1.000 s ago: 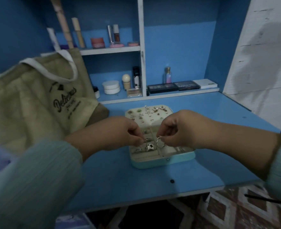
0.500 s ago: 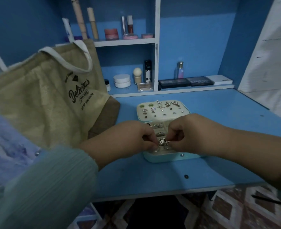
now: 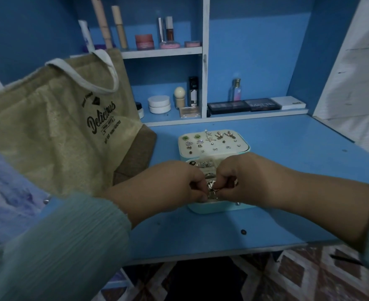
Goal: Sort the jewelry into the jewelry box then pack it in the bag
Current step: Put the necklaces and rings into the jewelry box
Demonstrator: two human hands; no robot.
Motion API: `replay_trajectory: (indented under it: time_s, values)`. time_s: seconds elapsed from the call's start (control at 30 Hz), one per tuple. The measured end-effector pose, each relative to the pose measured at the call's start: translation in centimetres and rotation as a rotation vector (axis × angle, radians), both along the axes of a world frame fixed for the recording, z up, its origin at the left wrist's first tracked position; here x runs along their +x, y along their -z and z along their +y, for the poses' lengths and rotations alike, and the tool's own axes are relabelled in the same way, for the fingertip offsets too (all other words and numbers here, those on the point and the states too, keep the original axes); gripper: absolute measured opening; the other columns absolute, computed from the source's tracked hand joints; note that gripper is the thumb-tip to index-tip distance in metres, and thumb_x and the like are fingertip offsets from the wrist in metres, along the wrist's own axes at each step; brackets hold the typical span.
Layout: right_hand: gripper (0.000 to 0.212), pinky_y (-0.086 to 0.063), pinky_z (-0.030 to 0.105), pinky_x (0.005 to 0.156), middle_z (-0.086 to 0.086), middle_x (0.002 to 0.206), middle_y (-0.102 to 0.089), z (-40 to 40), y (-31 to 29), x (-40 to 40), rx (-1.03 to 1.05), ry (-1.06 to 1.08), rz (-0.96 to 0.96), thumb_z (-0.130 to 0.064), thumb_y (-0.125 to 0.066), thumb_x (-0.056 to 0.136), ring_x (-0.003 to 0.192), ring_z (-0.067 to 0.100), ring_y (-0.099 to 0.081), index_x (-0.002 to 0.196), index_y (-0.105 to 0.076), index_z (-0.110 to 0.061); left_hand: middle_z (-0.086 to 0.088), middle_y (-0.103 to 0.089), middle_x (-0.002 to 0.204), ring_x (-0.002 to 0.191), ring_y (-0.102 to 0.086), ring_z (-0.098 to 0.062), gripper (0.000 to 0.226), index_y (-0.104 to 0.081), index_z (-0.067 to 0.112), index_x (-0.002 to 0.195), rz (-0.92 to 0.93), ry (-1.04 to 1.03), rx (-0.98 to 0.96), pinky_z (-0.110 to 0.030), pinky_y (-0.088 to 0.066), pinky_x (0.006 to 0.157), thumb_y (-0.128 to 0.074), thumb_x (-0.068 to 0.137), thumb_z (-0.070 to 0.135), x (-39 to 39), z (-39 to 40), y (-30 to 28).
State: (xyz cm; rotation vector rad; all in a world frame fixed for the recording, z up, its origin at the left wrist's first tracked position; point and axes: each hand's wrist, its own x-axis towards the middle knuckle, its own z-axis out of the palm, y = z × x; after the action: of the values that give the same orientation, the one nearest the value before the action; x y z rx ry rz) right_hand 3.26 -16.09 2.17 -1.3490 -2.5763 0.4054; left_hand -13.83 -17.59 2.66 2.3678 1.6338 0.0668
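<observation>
We've got both hands, left (image 3: 170, 183) and right (image 3: 240, 177), pinching a small charm (image 3: 211, 187) over the jewelry box (image 3: 214, 153) mid-frame, bag (image 3: 55, 127) at left.

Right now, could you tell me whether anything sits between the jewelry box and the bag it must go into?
Nothing visible does: the jewelry box lies open on the desk, right of the bag, with bare desk between them.
</observation>
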Motion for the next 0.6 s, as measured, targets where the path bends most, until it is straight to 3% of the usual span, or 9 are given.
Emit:
replay_trajectory:
  time_s: [0.13,0.23,0.37,0.5,0.6]
  values:
    - [0.002,-0.048,0.026,0.078,-0.018,0.07,-0.058,0.2,0.29,0.28,-0.038,0.0,0.018,-0.028,-0.07,0.077,0.075,0.006,-0.061,0.077,-0.071,-0.026,0.014,-0.063,0.095,0.062,-0.044,0.001,0.011,-0.067,0.035,0.095,0.011,0.005,0.007,-0.01,-0.032,0.055,-0.063,0.085,0.037,0.14,-0.16,0.21]
    - [0.004,-0.048,0.028,0.08,-0.014,0.077,-0.063,0.42,0.24,0.34,-0.087,-0.006,0.014,-0.029,-0.07,0.079,0.079,0.007,-0.063,0.082,-0.072,-0.029,0.013,-0.065,0.1,0.077,-0.05,0.0,0.013,-0.068,0.033,0.096,-0.014,-0.001,0.014,-0.018,-0.04,0.069,-0.065,0.084,0.034,0.2,-0.35,0.48]
    - [0.009,-0.051,0.027,0.078,-0.016,0.075,-0.062,0.53,-0.21,0.38,-0.134,-0.016,0.014,-0.025,-0.068,0.08,0.078,0.007,-0.063,0.087,-0.073,-0.028,0.011,-0.066,0.1,0.092,-0.057,-0.004,0.014,-0.069,0.03,0.096,-0.084,-0.023,0.005,-0.018,-0.041,0.08,-0.068,0.082,0.03,0.18,-0.48,0.59]
    - [0.005,-0.046,0.019,0.068,-0.016,0.069,-0.064,0.62,-0.32,0.36,-0.167,0.037,0.085,-0.022,-0.075,0.075,0.068,0.0,-0.056,0.077,-0.072,-0.026,0.014,-0.058,0.089,0.088,-0.053,-0.002,0.011,-0.07,0.031,0.091,-0.102,-0.017,0.062,-0.014,-0.037,0.075,-0.07,0.08,0.028,0.02,-0.46,0.76]
    - [0.007,-0.049,0.021,0.073,-0.015,0.074,-0.066,0.61,-0.29,0.28,-0.183,0.055,0.076,-0.025,-0.076,0.074,0.073,0.001,-0.058,0.073,-0.071,-0.03,0.015,-0.057,0.088,0.088,-0.052,-0.001,0.012,-0.071,0.028,0.092,-0.093,-0.003,0.079,-0.014,-0.036,0.077,-0.07,0.08,0.027,-0.08,-0.46,0.82]
